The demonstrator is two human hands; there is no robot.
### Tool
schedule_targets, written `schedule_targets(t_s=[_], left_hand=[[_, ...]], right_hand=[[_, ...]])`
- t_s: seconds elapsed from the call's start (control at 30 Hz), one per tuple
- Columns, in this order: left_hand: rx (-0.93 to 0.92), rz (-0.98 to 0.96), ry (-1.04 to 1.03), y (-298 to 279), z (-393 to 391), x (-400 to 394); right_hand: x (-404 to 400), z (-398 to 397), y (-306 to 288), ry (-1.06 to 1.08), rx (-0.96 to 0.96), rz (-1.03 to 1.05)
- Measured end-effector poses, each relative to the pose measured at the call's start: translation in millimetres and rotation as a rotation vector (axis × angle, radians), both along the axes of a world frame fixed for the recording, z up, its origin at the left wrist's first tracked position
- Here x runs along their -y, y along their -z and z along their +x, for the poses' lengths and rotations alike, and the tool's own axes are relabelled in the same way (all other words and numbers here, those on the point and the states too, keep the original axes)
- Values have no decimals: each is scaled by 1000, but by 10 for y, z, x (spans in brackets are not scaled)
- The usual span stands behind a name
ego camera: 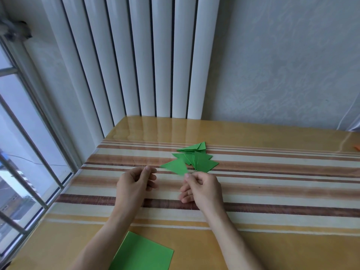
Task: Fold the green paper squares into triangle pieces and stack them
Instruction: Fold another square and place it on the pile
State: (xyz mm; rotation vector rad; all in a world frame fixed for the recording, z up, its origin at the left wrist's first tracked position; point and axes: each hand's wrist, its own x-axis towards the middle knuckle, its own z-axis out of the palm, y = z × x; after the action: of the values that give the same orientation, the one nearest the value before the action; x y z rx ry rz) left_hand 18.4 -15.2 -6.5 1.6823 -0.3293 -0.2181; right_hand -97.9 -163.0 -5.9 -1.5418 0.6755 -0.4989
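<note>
nearest lay the unfolded green paper squares [144, 252] on the bench [272, 240], probably waiting their turn. beyond, the left hand [134, 182] was loosely curled, gripping nothing, while the right hand [202, 187] pinched a folded triangle [175, 166] by its corner, apparently to add it to the loose triangle pile [198, 156] just behind.

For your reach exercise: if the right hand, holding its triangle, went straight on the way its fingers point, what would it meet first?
Probably the pile of folded triangles. The right hand pinches a triangle aimed up-left, just short of it; depth is unclear.
</note>
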Motion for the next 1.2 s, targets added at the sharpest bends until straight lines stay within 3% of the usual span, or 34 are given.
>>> schedule_targets(t_s=[0.2, 0.47, 0.6, 0.8, 0.87, 1.03, 1.1, 1.2], left_hand=[[8, 30, 43, 29, -54, 34], [51, 75, 62, 46, -58, 21], [52, 72, 57, 49, -53, 25], [-18, 12, 49, 31, -25, 23], [-48, -23, 45, 30, -14, 23], [-106, -144, -12, -4, 40, -14], [-104, -199, -60, -29, 81, -49], [-100, -220, -76, -41, 105, -85]], right_hand=[[131, -8, -25, 210, 148, 310], [158, -5, -56, 300, 208, 463], [186, 37, 19, 318, 178, 373], [93, 0, -5, 331, 68, -56], [32, -16, -39, 181, 17, -235], [-297, -20, -23, -625, -189, -699], [-422, -43, -36, -809, -306, -858], [-478, -90, -42, -953, -411, -934]])
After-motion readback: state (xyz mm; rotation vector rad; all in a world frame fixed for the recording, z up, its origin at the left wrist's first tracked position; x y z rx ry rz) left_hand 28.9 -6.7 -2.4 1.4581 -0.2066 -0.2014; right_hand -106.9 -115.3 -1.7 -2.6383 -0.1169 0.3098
